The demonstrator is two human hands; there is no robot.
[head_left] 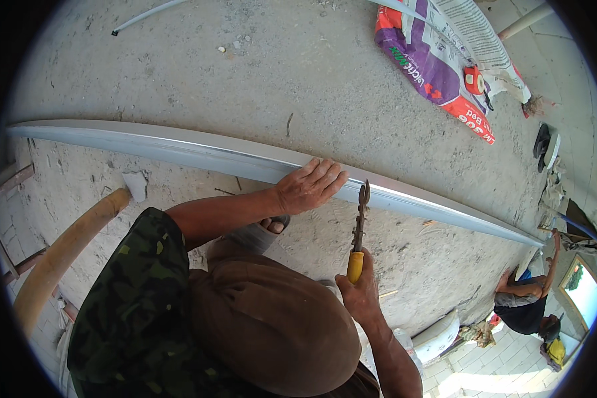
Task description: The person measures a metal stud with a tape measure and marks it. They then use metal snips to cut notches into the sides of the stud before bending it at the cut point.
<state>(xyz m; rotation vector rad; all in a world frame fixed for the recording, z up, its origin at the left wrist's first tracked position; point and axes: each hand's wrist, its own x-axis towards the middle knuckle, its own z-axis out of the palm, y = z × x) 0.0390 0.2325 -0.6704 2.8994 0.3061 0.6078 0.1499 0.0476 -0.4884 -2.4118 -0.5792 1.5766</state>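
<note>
A long grey metal profile (179, 149) lies across the concrete floor from the left edge to the lower right. My left hand (308, 186) rests flat on top of it near its middle, fingers spread over the far edge. My right hand (359, 295) is closed on the yellow handle of a pair of metal snips (359, 222). The snips point away from me, and their jaws touch the near edge of the profile just right of my left hand. A brown hat and a camouflage sleeve fill the lower middle of the view.
A purple, red and white sack (438, 69) with a red tape measure (473, 79) on it lies at the top right. A thick tan pole (60, 259) curves along the left. Another person (527, 302) crouches at the lower right. A thin white pipe (146, 13) lies at the top.
</note>
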